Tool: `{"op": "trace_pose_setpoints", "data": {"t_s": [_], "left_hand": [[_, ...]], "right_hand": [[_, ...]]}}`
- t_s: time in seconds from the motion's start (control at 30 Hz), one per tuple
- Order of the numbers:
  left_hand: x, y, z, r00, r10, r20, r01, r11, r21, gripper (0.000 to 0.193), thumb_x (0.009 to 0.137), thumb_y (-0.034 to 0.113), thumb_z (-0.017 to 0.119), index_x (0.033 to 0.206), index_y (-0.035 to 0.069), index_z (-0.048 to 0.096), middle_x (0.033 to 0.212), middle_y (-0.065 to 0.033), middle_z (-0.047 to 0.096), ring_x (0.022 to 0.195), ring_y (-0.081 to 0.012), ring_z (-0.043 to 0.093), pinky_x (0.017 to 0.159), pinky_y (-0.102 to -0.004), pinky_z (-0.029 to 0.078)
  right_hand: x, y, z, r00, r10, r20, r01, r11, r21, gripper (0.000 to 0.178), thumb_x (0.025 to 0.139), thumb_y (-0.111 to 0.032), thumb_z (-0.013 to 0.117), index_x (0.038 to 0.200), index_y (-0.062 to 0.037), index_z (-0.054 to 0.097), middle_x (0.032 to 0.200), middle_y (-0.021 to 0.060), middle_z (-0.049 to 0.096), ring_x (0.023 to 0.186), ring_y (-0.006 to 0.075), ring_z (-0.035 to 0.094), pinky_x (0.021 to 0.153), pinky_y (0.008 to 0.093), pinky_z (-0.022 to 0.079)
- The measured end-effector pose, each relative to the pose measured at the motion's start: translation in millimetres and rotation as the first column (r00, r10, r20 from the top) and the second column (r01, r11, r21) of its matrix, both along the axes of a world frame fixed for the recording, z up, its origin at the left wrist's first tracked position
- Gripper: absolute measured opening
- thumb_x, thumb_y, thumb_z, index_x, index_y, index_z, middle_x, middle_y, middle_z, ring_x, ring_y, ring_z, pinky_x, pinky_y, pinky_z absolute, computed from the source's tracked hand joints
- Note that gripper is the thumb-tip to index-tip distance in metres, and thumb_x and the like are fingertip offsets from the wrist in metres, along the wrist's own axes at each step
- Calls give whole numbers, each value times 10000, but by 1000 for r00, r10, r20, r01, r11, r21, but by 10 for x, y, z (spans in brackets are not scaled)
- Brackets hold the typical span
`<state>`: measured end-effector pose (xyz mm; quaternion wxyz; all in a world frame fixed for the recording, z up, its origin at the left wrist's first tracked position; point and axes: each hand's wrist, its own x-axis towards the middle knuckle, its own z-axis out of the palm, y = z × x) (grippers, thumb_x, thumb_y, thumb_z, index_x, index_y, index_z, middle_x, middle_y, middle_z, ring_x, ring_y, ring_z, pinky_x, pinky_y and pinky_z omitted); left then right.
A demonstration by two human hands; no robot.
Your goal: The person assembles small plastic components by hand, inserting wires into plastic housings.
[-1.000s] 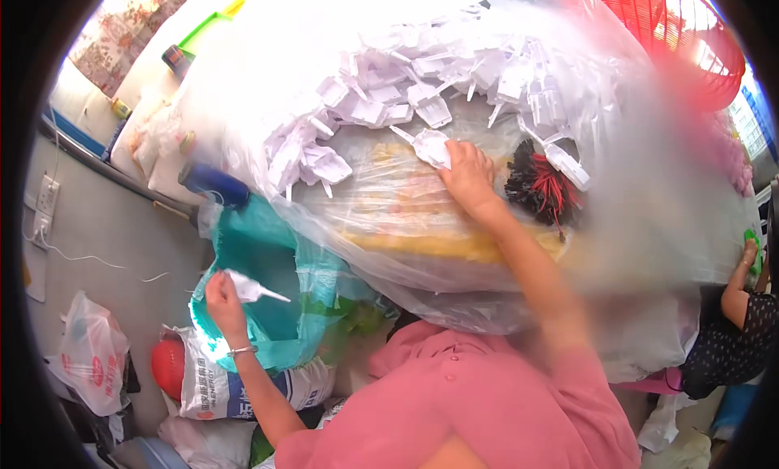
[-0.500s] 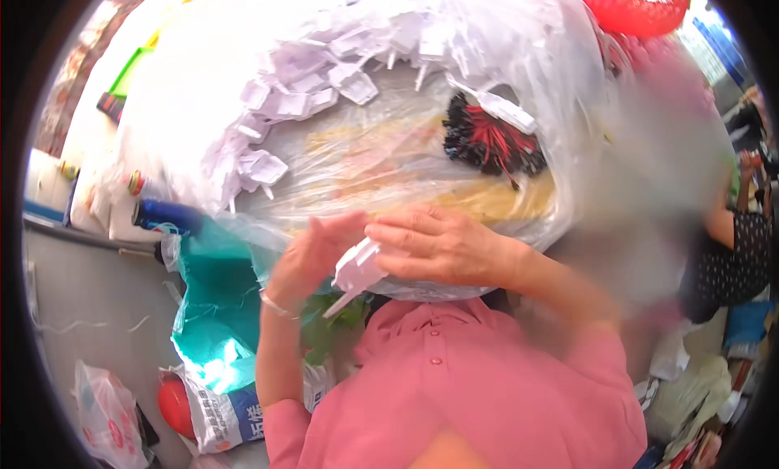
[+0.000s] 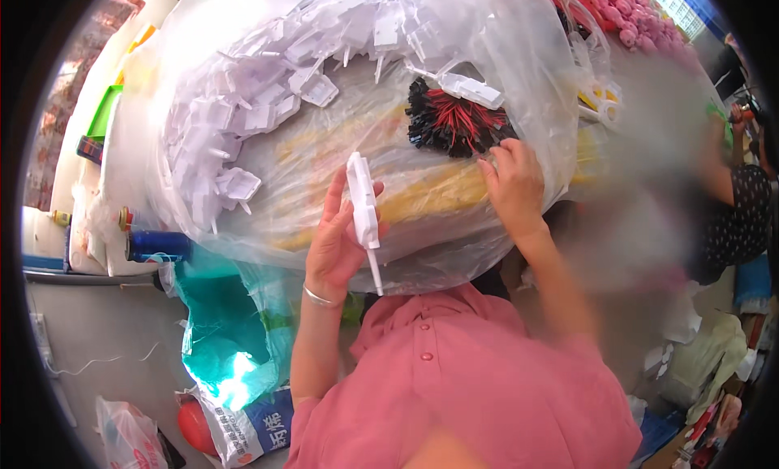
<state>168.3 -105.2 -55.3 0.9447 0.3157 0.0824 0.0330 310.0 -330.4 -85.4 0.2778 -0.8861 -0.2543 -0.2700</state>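
Note:
A white plastic part (image 3: 364,205) with a long thin stem stands nearly upright in my left hand (image 3: 331,240). Thumb and fingers hold it by its wider body, and the stem points down toward my chest. My right hand (image 3: 518,185) is at the near edge of a bundle of wires (image 3: 461,122) with black ends and red strands. Its fingers are bent and slightly apart, with nothing visible between them. Another white plastic part (image 3: 469,89) lies across the far side of the bundle.
A heap of similar white parts (image 3: 235,104) curves along the far and left side of the plastic-covered work surface (image 3: 324,165). Left of it are a blue can (image 3: 158,246) and a teal bag (image 3: 213,307). A person in a dotted black top (image 3: 738,213) is at the right.
My right hand has left the white part and moved right and away from me to the wire bundle. My left hand has turned the white part more upright.

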Motion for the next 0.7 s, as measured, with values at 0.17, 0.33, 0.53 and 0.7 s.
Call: {"op": "trace_pose_setpoints", "data": {"t_s": [0.17, 0.33, 0.53, 0.7], "left_hand": [[-23, 6, -74, 985, 47, 164, -39, 998, -53, 564, 910, 22, 478, 1408, 219, 302, 1323, -180, 444, 1056, -245, 572, 862, -425, 507], [-162, 37, -7, 988, 53, -146, 2, 937, 349, 308, 897, 92, 532, 1181, -27, 546, 1093, -150, 607, 993, -248, 604, 865, -392, 493], [160, -335, 186, 981, -24, -191, 112, 878, 466, 295, 851, 149, 640, 1082, -34, 622, 980, -48, 619, 871, -114, 584, 768, -259, 482], [182, -315, 58, 980, 0, -198, 78, 919, 385, 214, 836, 160, 668, 979, 2, 665, 915, -52, 652, 819, -114, 604, 724, -252, 487]], "right_hand": [[-77, -62, -10, 1000, -1, -2, 1, 1000, -30, 130, 748, -118, 676, 833, -35, 625, 886, 86, 591, 838, 287, 576, 723, 373, 461], [-399, 15, 475, 876, 327, -354, -103, 845, 525, 96, 804, -124, 627, 804, -32, 601, 662, 98, 584, 557, 268, 574, 521, 357, 446], [-589, 290, 586, 827, 483, -287, -382, 858, 344, 98, 805, -120, 638, 835, -29, 615, 730, 98, 605, 633, 244, 591, 583, 329, 456], [-609, 303, 493, 778, 552, -300, -473, 829, 298, 124, 809, -114, 643, 868, -6, 624, 774, 115, 614, 691, 237, 604, 629, 314, 471]]}}
